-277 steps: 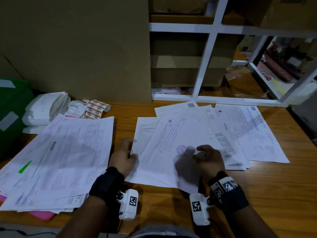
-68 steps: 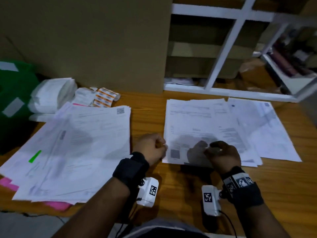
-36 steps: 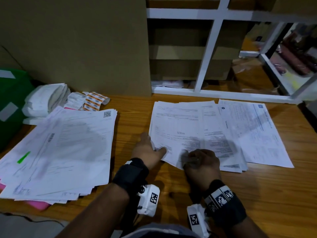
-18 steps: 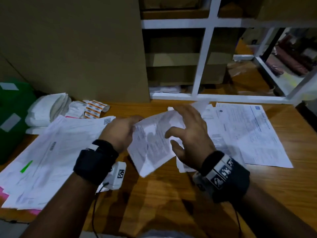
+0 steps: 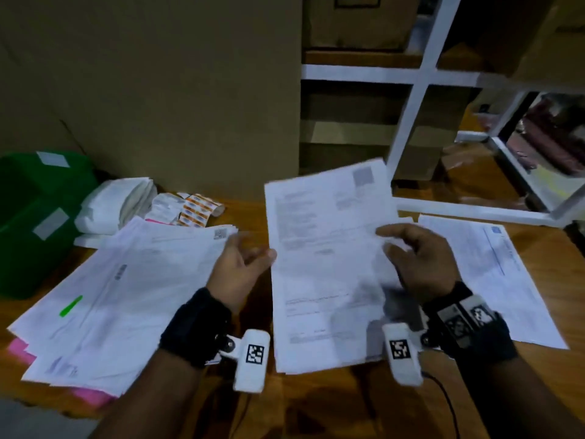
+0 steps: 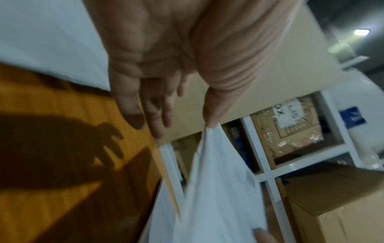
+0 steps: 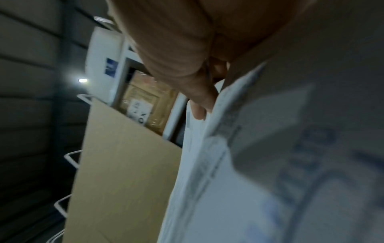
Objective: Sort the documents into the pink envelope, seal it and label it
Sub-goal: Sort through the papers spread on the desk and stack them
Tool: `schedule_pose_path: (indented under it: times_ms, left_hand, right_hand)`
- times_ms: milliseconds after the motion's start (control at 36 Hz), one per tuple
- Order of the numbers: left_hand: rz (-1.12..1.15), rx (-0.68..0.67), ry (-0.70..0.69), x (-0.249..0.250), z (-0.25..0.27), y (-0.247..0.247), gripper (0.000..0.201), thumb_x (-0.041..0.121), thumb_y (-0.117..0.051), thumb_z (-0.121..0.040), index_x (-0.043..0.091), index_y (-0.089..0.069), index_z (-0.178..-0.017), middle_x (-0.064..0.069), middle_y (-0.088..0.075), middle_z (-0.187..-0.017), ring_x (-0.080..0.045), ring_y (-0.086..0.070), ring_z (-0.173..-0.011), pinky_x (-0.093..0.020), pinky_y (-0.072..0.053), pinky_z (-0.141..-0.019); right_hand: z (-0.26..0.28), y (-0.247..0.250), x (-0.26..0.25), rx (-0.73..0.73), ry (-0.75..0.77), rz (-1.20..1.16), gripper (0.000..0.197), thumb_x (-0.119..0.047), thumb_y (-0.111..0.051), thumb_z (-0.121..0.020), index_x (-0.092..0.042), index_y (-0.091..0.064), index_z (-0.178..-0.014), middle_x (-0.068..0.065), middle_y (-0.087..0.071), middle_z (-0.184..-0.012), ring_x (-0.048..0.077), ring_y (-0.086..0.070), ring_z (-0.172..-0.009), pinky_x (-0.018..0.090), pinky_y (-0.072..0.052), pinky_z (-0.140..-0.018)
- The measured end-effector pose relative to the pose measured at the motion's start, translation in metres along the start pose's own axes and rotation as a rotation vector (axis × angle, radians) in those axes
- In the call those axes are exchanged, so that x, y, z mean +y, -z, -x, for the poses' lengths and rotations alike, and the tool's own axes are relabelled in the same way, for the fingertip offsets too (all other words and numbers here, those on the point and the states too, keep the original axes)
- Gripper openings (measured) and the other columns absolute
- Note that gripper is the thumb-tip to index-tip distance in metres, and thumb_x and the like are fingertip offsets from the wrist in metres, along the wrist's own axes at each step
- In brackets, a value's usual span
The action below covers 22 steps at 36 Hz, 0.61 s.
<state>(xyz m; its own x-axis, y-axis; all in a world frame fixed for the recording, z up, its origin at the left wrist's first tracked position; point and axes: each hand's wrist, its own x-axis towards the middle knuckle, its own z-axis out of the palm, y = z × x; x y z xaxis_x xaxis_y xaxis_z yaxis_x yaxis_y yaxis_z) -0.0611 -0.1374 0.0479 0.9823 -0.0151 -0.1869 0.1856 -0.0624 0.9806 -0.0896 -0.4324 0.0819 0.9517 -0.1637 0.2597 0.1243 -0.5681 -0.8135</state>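
A thin stack of printed documents (image 5: 323, 264) (image 6: 218, 189) (image 7: 270, 180) is held up above the wooden table, facing me. My right hand (image 5: 392, 245) (image 7: 199, 113) grips its right edge, thumb on the front and fingers behind. My left hand (image 5: 253, 251) (image 6: 182, 128) is at the left edge with straight fingers; only the thumb tip touches the paper. The pink envelope (image 5: 95, 397) lies under a big pile of sorted documents (image 5: 126, 296) at the left, with only its edges showing.
One more sheet (image 5: 493, 280) lies on the table (image 5: 554, 391) at the right. A green bin (image 5: 31, 217), a white folded bundle (image 5: 117, 204) and a label roll (image 5: 193, 210) sit at the back left. A cardboard box (image 5: 158, 90) and a white shelf frame (image 5: 411, 122) stand behind.
The stack that lay on the table a second ago has been lifted and straightened out in front of me. My left hand has loosened to a thumb touch.
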Motion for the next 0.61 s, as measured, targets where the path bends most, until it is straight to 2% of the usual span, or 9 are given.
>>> schedule_pose_path:
  times_ms: [56, 111, 167, 250, 361, 444, 500, 555, 611]
  left_hand:
    - [0.009, -0.073, 0.027, -0.011, 0.004, -0.01, 0.028, 0.007, -0.065, -0.095, 0.022, -0.057, -0.117, -0.003, -0.078, -0.099, -0.025, -0.071, -0.093, -0.037, -0.054, -0.074]
    - [-0.114, -0.127, 0.019, -0.025, 0.005, -0.015, 0.027, 0.001, -0.061, -0.097, 0.022, -0.061, -0.114, -0.003, -0.079, -0.096, -0.023, -0.074, -0.094, -0.046, -0.056, -0.09]
    - [-0.287, -0.184, 0.002, -0.037, 0.005, -0.015, 0.029, 0.009, -0.065, -0.095, 0.026, -0.061, -0.118, 0.0, -0.079, -0.096, -0.02, -0.074, -0.096, -0.052, -0.054, -0.096]
    - [-0.473, -0.222, 0.029, -0.048, 0.005, -0.016, 0.033, 0.025, -0.074, -0.088, 0.033, -0.059, -0.116, 0.007, -0.078, -0.091, -0.012, -0.073, -0.092, -0.048, -0.056, -0.093]
    - [-0.612, -0.184, 0.016, -0.052, 0.005, -0.02, 0.038, 0.033, -0.082, -0.082, 0.03, -0.058, -0.111, 0.004, -0.074, -0.082, -0.012, -0.071, -0.082, -0.045, -0.058, -0.084]
    - [-0.696, -0.191, 0.011, -0.052, 0.004, -0.024, 0.044, 0.039, -0.084, -0.078, 0.028, -0.057, -0.11, 0.004, -0.071, -0.084, -0.015, -0.067, -0.08, -0.047, -0.057, -0.081]
    - [-0.722, -0.192, 0.017, -0.05, 0.004, -0.026, 0.049, 0.043, -0.086, -0.075, 0.028, -0.056, -0.11, 0.003, -0.069, -0.087, -0.014, -0.065, -0.081, -0.045, -0.058, -0.079]
    - [-0.732, -0.201, 0.027, -0.047, 0.005, -0.028, 0.054, 0.046, -0.086, -0.073, 0.031, -0.053, -0.113, 0.003, -0.067, -0.087, -0.014, -0.064, -0.081, -0.04, -0.057, -0.075]
    - [-0.706, -0.214, 0.024, -0.047, 0.004, -0.027, 0.055, 0.049, -0.083, -0.077, 0.033, -0.05, -0.119, 0.002, -0.066, -0.086, -0.014, -0.063, -0.081, -0.035, -0.054, -0.071]
  right_hand:
    - [0.016, -0.01, 0.016, -0.029, -0.037, 0.047, 0.028, 0.002, -0.065, -0.087, -0.024, -0.071, -0.096, -0.01, -0.068, -0.101, -0.005, -0.061, -0.092, -0.001, -0.037, -0.078]
    - [0.032, -0.018, 0.032, -0.063, -0.124, 0.142, 0.029, 0.0, -0.065, -0.086, -0.027, -0.072, -0.095, -0.011, -0.069, -0.1, 0.006, -0.061, -0.096, 0.011, -0.04, -0.082]
    - [0.045, -0.024, 0.047, -0.136, -0.22, 0.22, 0.032, -0.003, -0.065, -0.084, -0.034, -0.069, -0.091, -0.011, -0.069, -0.097, 0.012, -0.062, -0.097, 0.022, -0.042, -0.084]
    - [0.064, -0.028, 0.059, -0.218, -0.319, 0.268, 0.034, -0.009, -0.069, -0.08, -0.041, -0.065, -0.091, -0.009, -0.071, -0.101, 0.018, -0.064, -0.1, 0.031, -0.048, -0.09]
    - [0.08, -0.03, 0.063, -0.285, -0.393, 0.302, 0.02, -0.009, -0.066, -0.085, -0.022, -0.071, -0.1, -0.011, -0.066, -0.093, 0.016, -0.061, -0.098, 0.014, -0.041, -0.079]
    - [0.087, -0.035, 0.064, -0.276, -0.366, 0.497, 0.019, -0.028, -0.061, -0.082, -0.026, -0.073, -0.097, -0.004, -0.069, -0.1, 0.022, -0.062, -0.103, 0.023, -0.046, -0.088]
    - [0.088, -0.039, 0.079, -0.298, -0.355, 0.602, 0.034, -0.047, -0.047, -0.073, -0.033, -0.071, -0.093, -0.004, -0.068, -0.111, 0.023, -0.056, -0.112, 0.029, -0.043, -0.098]
    - [0.086, -0.04, 0.083, -0.281, -0.332, 0.625, 0.036, -0.047, -0.048, -0.068, -0.036, -0.07, -0.095, -0.004, -0.064, -0.117, 0.025, -0.051, -0.118, 0.032, -0.041, -0.102]
    - [0.081, -0.038, 0.07, -0.27, -0.357, 0.57, 0.035, -0.043, -0.053, -0.065, -0.037, -0.069, -0.096, -0.001, -0.059, -0.118, 0.025, -0.051, -0.117, 0.028, -0.041, -0.101]
